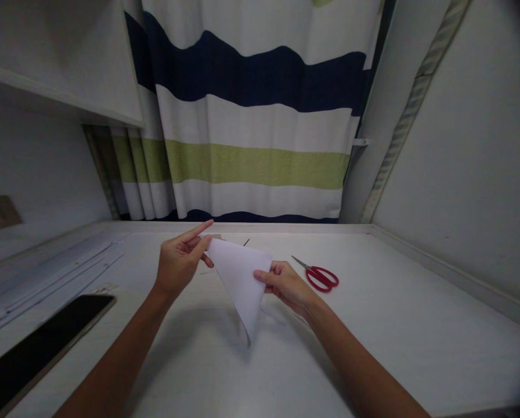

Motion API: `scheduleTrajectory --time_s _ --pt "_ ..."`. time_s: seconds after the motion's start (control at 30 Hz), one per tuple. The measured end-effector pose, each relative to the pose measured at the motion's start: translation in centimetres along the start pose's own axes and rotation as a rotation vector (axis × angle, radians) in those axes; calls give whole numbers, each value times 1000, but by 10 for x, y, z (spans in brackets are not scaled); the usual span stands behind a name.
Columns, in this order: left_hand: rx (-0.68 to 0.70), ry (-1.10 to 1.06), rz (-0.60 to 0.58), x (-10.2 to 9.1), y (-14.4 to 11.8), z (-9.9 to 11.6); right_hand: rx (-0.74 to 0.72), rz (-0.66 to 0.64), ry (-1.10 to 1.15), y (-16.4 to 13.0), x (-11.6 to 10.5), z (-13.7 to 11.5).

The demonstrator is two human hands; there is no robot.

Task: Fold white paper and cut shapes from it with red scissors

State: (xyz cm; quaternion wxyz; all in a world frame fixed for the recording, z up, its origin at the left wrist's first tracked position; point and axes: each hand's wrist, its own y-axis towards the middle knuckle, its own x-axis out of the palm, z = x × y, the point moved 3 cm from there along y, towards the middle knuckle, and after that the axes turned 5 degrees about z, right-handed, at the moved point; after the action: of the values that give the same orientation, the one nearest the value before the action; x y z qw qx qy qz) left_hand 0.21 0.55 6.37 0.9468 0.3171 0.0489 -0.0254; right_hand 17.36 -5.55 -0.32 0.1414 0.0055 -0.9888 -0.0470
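1. Got a dark phone [46, 351] closest, lower left on the tabletop [408, 331].
2. Holding white paper [240, 270] above it, roughly triangular (just being steadied, probably).
3. Pinching upper-left corner with loose left hand [182, 258]; gripping right edge in curled right hand [288, 285].
4. Probably calls for gentle pinches next.

"Can you read any lettering, brand or number here?"
"None that I can make out."
"Not on the white paper [240, 273], the phone [42, 350] or the scissors [313, 270]?"
"No, nothing legible on any of them."
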Motion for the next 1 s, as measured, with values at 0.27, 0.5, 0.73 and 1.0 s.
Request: scheduleTrajectory --time_s 0.27,0.5,0.73,1.0 --pt "5 31 11 0 -1 0 -19 43 -15 0 0 0" --pt "18 37 25 0 0 0 -32 25 -45 1 -1 1" --pt "26 99 165 -5 2 0 -398 126 -373 -5 6 -11" --pt "40 84 140 4 -5 1 -644 201 -1103 -20 26 -8"
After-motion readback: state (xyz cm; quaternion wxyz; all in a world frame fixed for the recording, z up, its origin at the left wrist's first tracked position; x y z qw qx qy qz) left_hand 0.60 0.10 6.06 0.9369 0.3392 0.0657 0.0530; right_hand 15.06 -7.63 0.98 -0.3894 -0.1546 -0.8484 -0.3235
